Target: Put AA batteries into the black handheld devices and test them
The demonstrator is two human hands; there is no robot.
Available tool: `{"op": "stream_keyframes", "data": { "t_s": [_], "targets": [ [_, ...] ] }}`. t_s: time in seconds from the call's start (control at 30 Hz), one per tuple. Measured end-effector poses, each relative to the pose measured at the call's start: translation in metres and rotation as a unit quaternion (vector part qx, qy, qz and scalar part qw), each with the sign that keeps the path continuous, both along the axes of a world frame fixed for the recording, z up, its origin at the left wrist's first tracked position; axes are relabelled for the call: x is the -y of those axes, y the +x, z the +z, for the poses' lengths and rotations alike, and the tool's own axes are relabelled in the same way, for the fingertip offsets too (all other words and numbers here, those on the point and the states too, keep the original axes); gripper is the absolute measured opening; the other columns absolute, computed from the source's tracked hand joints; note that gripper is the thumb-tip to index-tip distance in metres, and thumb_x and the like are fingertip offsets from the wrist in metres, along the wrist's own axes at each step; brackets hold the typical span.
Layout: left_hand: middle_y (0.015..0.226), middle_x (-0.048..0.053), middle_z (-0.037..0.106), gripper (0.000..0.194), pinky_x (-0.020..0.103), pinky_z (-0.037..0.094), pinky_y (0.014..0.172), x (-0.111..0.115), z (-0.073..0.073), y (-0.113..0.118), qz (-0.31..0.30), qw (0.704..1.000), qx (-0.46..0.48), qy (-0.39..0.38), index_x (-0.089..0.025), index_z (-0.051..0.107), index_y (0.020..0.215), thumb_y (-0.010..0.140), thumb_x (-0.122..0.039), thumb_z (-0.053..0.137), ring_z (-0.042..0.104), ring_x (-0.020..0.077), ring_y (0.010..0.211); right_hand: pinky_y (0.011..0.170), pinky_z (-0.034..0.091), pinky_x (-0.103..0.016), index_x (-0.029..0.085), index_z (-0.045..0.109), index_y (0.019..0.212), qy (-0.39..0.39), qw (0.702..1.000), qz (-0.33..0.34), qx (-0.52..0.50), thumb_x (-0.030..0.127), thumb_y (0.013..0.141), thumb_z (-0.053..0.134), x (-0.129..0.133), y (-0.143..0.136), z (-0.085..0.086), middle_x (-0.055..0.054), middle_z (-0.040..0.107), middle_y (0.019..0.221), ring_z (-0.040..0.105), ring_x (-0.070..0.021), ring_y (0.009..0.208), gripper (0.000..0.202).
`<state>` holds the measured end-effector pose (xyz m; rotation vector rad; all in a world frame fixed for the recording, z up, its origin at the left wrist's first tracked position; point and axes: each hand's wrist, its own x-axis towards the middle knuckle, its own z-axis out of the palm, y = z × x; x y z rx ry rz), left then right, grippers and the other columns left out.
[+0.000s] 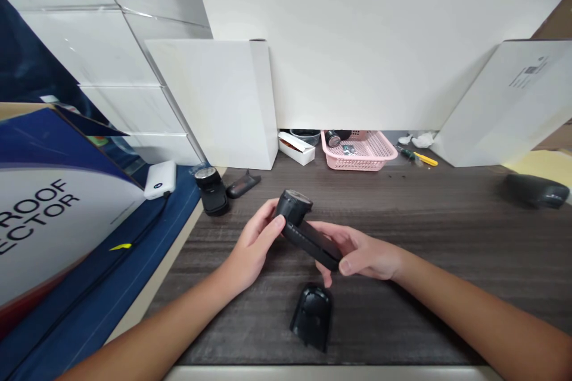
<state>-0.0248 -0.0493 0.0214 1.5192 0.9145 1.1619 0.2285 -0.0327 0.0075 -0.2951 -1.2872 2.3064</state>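
A black fabric shaver [310,241], with a round head and a metal face on top, is held tilted above the table between both hands. My left hand [257,238] grips it at the head end, thumb against its side. At the lower end of the handle, my right hand [357,250] has its thumb and fingers closed around the body. Below them a black plastic cover [313,317] lies on the table near the front edge. Another black shaver [212,190] rests at the left, beside a slim black part [243,184].
At the back stand a pink basket [357,161] with black parts, a small white box [297,149], a yellow-handled screwdriver [425,159] and crumpled white tissue [423,140]. A black object [536,190] lies far right. White boxes [214,104] and a power bank [161,180] are left.
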Motion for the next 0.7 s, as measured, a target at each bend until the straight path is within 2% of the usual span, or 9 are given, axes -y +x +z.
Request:
{"op": "stream_keyframes", "data": {
  "t_s": [0.1, 0.23, 0.33, 0.4, 0.5, 0.6, 0.7],
  "targets": [
    [0.132, 0.007, 0.066, 0.045, 0.030, 0.047, 0.101, 0.0048, 0.0029, 0.0006, -0.018, 0.998, -0.044, 0.038, -0.024, 0.059, 0.139, 0.101, -0.046, 0.068, 0.061, 0.0244, 0.120, 0.075, 0.060, -0.029, 0.018, 0.062, 0.144, -0.033, 0.999, -0.007, 0.012, 0.033, 0.083, 0.089, -0.0010, 0.0012, -0.0031, -0.007, 0.070, 0.111, 0.075, -0.0158, 0.076, 0.068],
    [0.138, 0.010, 0.063, 0.051, 0.033, 0.048, 0.100, 0.0083, 0.0038, 0.0022, -0.010, 0.993, -0.094, 0.066, -0.024, 0.047, 0.147, 0.103, -0.043, 0.065, 0.060, 0.0264, 0.127, 0.070, 0.061, -0.029, 0.011, 0.061, 0.141, -0.058, 0.998, -0.016, 0.025, 0.037, 0.094, 0.078, -0.0038, 0.0040, -0.0078, -0.007, 0.075, 0.089, 0.074, -0.0169, 0.066, 0.056],
    [0.153, 0.014, 0.051, 0.058, 0.038, 0.048, 0.106, 0.0075, 0.0060, 0.0000, 0.005, 0.982, -0.132, 0.137, -0.025, 0.038, 0.157, 0.106, -0.042, 0.058, 0.052, 0.0292, 0.139, 0.059, 0.060, -0.027, 0.011, 0.062, 0.140, -0.078, 0.995, -0.033, 0.046, 0.039, 0.098, 0.072, -0.0046, 0.0046, -0.0075, -0.009, 0.076, 0.085, 0.076, -0.0199, 0.063, 0.052],
    [0.160, 0.015, 0.043, 0.071, 0.044, 0.044, 0.115, 0.0068, 0.0079, -0.0018, -0.014, 0.965, -0.168, 0.199, -0.027, 0.032, 0.161, 0.101, -0.046, 0.065, 0.046, 0.0319, 0.145, 0.052, 0.058, -0.026, 0.012, 0.063, 0.139, -0.091, 0.992, -0.042, 0.071, 0.039, 0.098, 0.071, -0.0041, 0.0040, -0.0059, -0.011, 0.078, 0.091, 0.076, -0.0215, 0.064, 0.050],
    [0.163, 0.015, 0.037, 0.099, 0.050, 0.034, 0.126, 0.0063, 0.0090, -0.0006, -0.040, 0.934, -0.243, 0.260, -0.030, 0.030, 0.162, 0.084, -0.050, 0.086, 0.038, 0.0351, 0.151, 0.056, 0.061, -0.028, 0.011, 0.062, 0.141, -0.092, 0.990, -0.050, 0.095, 0.038, 0.099, 0.070, -0.0034, 0.0027, -0.0037, -0.015, 0.078, 0.096, 0.077, -0.0214, 0.067, 0.051],
    [0.160, 0.015, 0.038, 0.097, 0.051, 0.034, 0.127, 0.0052, 0.0082, 0.0044, 0.007, 0.924, -0.274, 0.266, -0.030, 0.033, 0.158, 0.080, -0.041, 0.090, 0.038, 0.0337, 0.152, 0.063, 0.061, -0.028, 0.009, 0.065, 0.139, -0.088, 0.992, -0.057, 0.078, 0.040, 0.100, 0.068, -0.0045, 0.0025, -0.0028, -0.013, 0.078, 0.093, 0.076, -0.0200, 0.068, 0.049],
    [0.155, 0.015, 0.044, 0.087, 0.051, 0.039, 0.123, 0.0035, 0.0085, 0.0068, 0.036, 0.943, -0.252, 0.216, -0.027, 0.039, 0.154, 0.082, -0.035, 0.087, 0.046, 0.0332, 0.145, 0.069, 0.060, -0.030, 0.010, 0.068, 0.132, -0.071, 0.994, -0.063, 0.050, 0.047, 0.102, 0.064, -0.0048, 0.0024, -0.0026, -0.010, 0.077, 0.086, 0.075, -0.0196, 0.069, 0.047]
  ]
}}
